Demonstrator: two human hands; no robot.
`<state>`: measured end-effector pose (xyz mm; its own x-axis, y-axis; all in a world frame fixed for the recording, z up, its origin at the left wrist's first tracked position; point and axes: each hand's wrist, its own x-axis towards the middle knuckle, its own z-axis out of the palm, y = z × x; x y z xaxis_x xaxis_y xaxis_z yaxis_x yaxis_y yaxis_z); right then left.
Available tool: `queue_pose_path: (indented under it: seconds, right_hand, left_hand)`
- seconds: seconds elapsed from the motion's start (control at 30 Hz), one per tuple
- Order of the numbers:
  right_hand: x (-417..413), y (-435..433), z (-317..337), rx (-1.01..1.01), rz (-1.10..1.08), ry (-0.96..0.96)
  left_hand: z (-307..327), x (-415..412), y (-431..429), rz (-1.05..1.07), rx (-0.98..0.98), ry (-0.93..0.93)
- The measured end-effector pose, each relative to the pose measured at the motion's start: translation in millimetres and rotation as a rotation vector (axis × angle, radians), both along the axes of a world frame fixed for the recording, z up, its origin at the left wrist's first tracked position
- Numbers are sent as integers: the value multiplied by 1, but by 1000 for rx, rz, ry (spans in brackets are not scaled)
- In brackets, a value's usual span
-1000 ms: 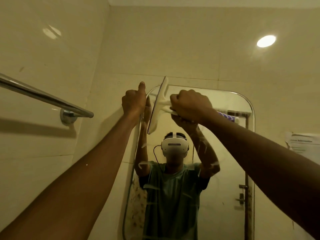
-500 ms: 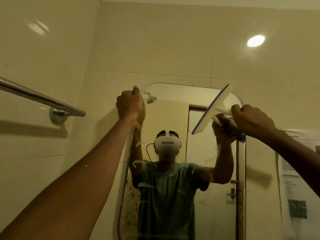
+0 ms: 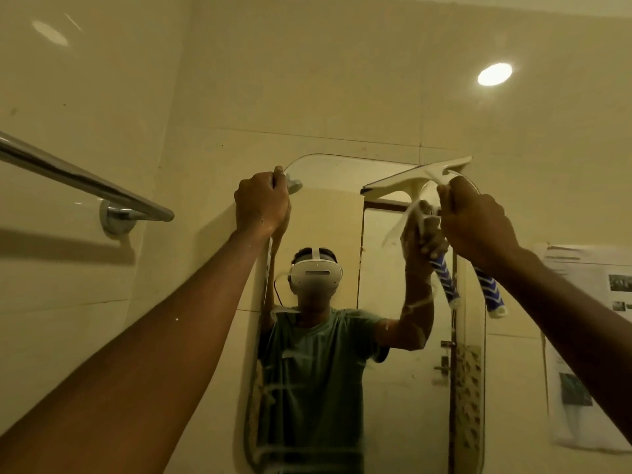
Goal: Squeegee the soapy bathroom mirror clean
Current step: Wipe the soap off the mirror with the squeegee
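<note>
A tall mirror (image 3: 328,213) with rounded corners hangs on the tiled wall, streaked with soap lines in its lower half. My right hand (image 3: 475,224) grips the blue-and-white handle of a white squeegee (image 3: 413,183). Its blade lies nearly level against the mirror's top right corner. My left hand (image 3: 261,200) is curled round the mirror's top left edge. The mirror reflects a person wearing a headset, both raised arms and the squeegee.
A chrome towel rail (image 3: 82,181) juts from the left wall at hand height. A printed paper notice (image 3: 595,336) is stuck to the wall right of the mirror. A round ceiling light (image 3: 495,74) glows at top right.
My right hand swept the squeegee from the mirror's top left across to the top right corner and turned the blade from upright to nearly level. My left hand stayed on the mirror edge.
</note>
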<state>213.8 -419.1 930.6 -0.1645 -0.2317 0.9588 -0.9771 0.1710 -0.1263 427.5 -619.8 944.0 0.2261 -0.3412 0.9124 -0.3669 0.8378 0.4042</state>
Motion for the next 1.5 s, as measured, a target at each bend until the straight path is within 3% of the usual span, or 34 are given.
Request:
queue_pose_path:
  seconds: [0.1,0.33,0.53,0.63,0.93,1.1,1.23,1.5]
  right_hand:
    - [5,-1,-15,17,-37,-26]
    - [20,8,-87,103,-1,-280]
    - [23,12,7,-78,-151,-153]
    - [25,-1,24,-11,-101,-166]
    - [36,12,-81,179,-10,-308]
    - [51,20,-11,99,5,-225]
    - [57,4,22,60,14,-282]
    - [54,21,-96,274,37,-403]
  left_hand:
    - [-1,-1,-5,7,-29,-5]
    - [-8,3,-9,-47,-57,-13]
    - [-13,3,-4,-36,-30,-9]
    - [-19,3,-1,4,-14,-22]
    - [-51,0,6,-14,43,10]
    - [-62,0,7,6,54,14]
    - [-62,-3,6,31,47,23]
    - [-62,-3,11,20,84,37]
